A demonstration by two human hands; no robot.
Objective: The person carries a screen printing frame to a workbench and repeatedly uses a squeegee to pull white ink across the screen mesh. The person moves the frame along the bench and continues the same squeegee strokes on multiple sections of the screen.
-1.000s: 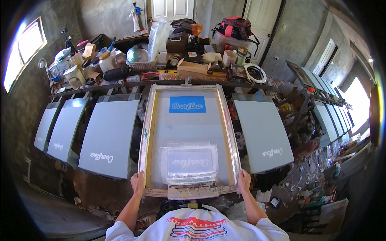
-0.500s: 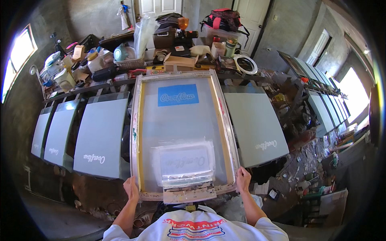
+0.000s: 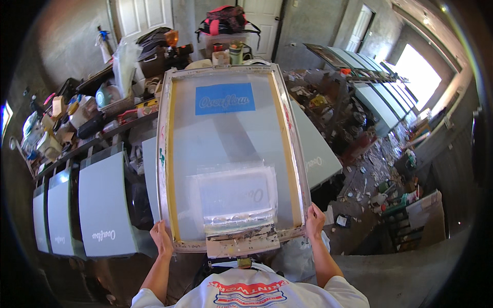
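Both my hands hold a large screen-printing frame by its near corners. My left hand is closed around the left rail, and my right hand grips the right rail. A blue stencil rectangle shows at the far end of the mesh. Nearer me, a taped pale window has white lettering showing through it. A paint-stained squeegee lies across the near edge of the frame. Below the frame, a pale grey-green printed panel sticks out on the right, and a dark gap shows through the mesh.
More printed panels stand in a row at left. Behind them is a bench with a basket, bottles and a backpack. Another rack of panels stands far right. Scraps litter the floor.
My view has turned to the right. The frame, in both hands, has shifted rightward over the panels, uncovering part of a panel at its left. My grip stays the same.
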